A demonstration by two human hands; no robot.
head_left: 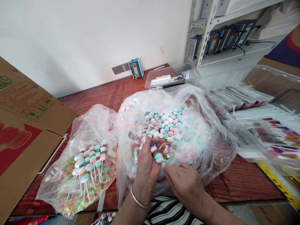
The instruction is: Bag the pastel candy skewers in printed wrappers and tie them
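My left hand [146, 162], a silver bangle on its wrist, is closed round a candy stick [156, 153] with pastel sweets stacked on it and a printed wrapper [134, 136] at its far end. My right hand [185, 181] lies just right of it, fingers curled at the stick's lower end; whether it holds anything is hidden. Both hands rest at the mouth of a big clear bag [201, 125] full of loose pink, blue and white sweets [164, 123].
A smaller clear bag [93, 118] at the left holds several finished candy sticks [90, 162] over colourful wrappers. A cardboard box [25, 125] stands far left. Clear trays [269, 78] of packaged sticks fill the right; another tray [173, 76] and metal shelving [206, 31] are behind.
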